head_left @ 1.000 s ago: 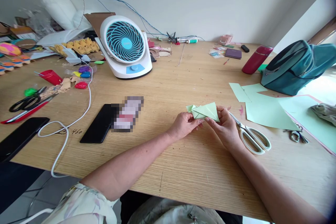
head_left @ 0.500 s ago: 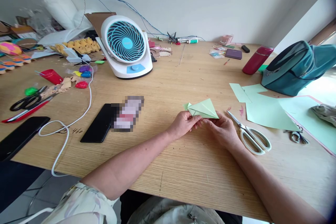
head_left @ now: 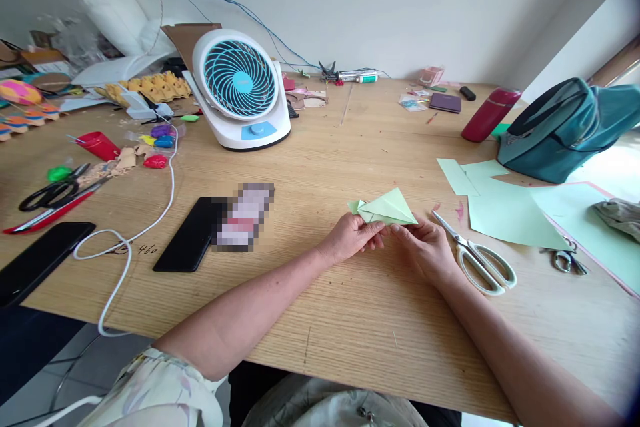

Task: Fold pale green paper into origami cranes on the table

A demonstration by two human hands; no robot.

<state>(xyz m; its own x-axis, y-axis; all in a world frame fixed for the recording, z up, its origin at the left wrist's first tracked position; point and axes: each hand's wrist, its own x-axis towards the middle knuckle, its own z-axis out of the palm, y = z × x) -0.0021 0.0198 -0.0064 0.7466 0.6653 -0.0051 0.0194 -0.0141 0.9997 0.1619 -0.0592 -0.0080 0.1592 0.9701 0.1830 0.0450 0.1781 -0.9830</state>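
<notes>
A folded piece of light green paper (head_left: 390, 205), angular with layered flaps, is held just above the wooden table. My left hand (head_left: 354, 235) pinches its lower left edge, thumb in front and the other fingers mostly behind. At the paper's lower right corner, my right hand (head_left: 425, 245) grips it between thumb and fingers. Both thumbs lie along the bottom edge, close to each other. White-handled scissors (head_left: 483, 260) rest on the table just right of my right hand, blades pointing up and left.
Light green sheets (head_left: 515, 217) lie at the right, near a teal bag (head_left: 555, 130) and a red bottle (head_left: 491, 115). A fan (head_left: 243, 90) stands at the back left. Phones (head_left: 187, 237), a white cable (head_left: 131, 260) and black-handled scissors (head_left: 50, 195) occupy the left side.
The folded paper has tilted slightly and its right tip has shifted a little right. My right thumb has moved slightly along the lower edge. Both hands keep their hold.
</notes>
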